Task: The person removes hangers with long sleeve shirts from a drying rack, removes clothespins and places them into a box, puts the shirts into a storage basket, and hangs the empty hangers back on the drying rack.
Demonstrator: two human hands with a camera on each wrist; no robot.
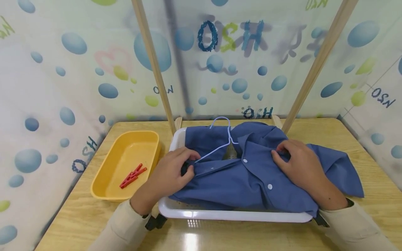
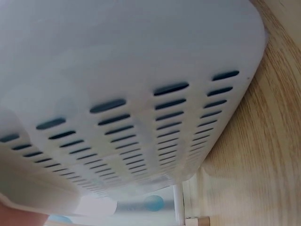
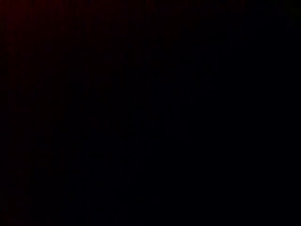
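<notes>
A blue button-up shirt (image 1: 220, 184) lies spread over a white slotted basket (image 1: 235, 215), one part draping past its right side. Inside the shirt's opening sits a light-coloured wire hanger (image 1: 229, 134), hook upward, its right arm partly under the cloth. My left hand (image 1: 172, 170) pinches the shirt's edge at the left end of the hanger; the fingertips are partly hidden by fabric. On the right, my right hand (image 1: 299, 165) pinches a fold of the shirt between thumb and fingers. The left wrist view is filled by the basket's wall (image 2: 141, 56); the right wrist view is almost black.
Left of the basket stands a yellow tub (image 1: 103, 167) with red clothespins (image 1: 133, 176) in it. Two wooden poles (image 1: 157, 69) rise behind the basket from the wooden table (image 1: 75, 212). A patterned curtain (image 1: 201, 76) hangs at the back and sides.
</notes>
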